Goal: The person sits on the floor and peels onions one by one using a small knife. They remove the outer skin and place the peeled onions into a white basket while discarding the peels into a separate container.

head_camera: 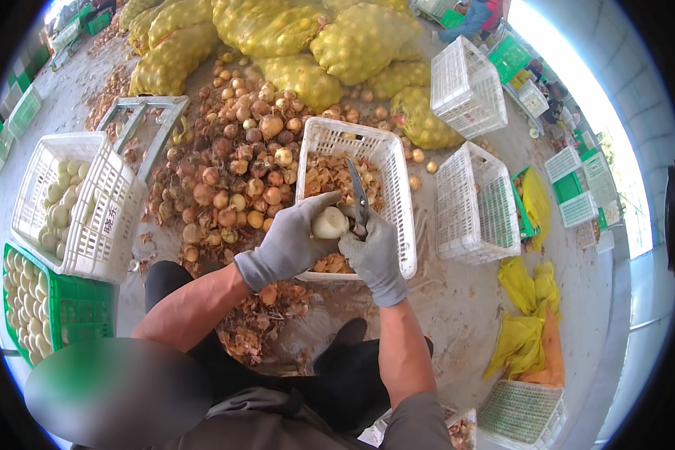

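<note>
Both my hands wear grey knitted gloves and are raised over a white plastic crate (408,225). A peeled white onion (329,223) rests in my left hand (292,239), the fingers curled around its side. My right hand (374,253) grips pruning shears (358,188), blades pointing away from me, with the pivot close beside the onion. The shears' handles are mostly hidden in the glove. Brown onion skins (337,174) lie inside the crate beneath my hands. Left of the crate spreads a heap of unpeeled onions (225,174) on the floor.
Full yellow mesh sacks (292,79) are piled at the back. On the left, a white crate (98,225) and a green crate (84,309) hold peeled onions. White crates (467,219) stand on the right, near empty yellow sacks (517,337). A metal frame (146,135) lies behind the heap.
</note>
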Demonstrator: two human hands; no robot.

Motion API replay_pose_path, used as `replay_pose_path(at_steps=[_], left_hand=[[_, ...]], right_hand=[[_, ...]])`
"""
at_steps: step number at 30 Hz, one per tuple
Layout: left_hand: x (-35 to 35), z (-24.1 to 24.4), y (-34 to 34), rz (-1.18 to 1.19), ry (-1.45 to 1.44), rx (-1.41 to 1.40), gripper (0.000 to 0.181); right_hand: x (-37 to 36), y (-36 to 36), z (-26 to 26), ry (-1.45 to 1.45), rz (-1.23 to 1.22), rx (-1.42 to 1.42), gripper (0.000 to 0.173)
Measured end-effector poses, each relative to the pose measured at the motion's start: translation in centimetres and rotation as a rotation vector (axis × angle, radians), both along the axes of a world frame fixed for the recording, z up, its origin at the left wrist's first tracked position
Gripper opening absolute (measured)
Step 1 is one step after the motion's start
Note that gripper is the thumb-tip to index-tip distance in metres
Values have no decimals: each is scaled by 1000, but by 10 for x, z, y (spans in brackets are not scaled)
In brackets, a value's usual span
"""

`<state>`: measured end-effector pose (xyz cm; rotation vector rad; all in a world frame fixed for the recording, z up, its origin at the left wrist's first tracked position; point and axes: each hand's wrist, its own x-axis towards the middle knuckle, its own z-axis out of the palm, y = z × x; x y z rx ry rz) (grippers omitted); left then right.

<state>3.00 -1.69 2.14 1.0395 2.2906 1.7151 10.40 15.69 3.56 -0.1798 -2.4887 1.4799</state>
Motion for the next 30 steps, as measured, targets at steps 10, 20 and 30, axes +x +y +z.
replay_pose_path(at_steps=[10,20,30], left_hand=[[-7,12,-10,-162,-240,85,85],[-19,-16,-2,-276,-640,367,116],[-21,-13,-4,-428,-799,520,104]], right_hand=[[-5,-2,-12,-17,-73,-405,31],[-4,-16,3,-88,48,-547,44],[-6,-9,-11,-66,127,-663,44]])
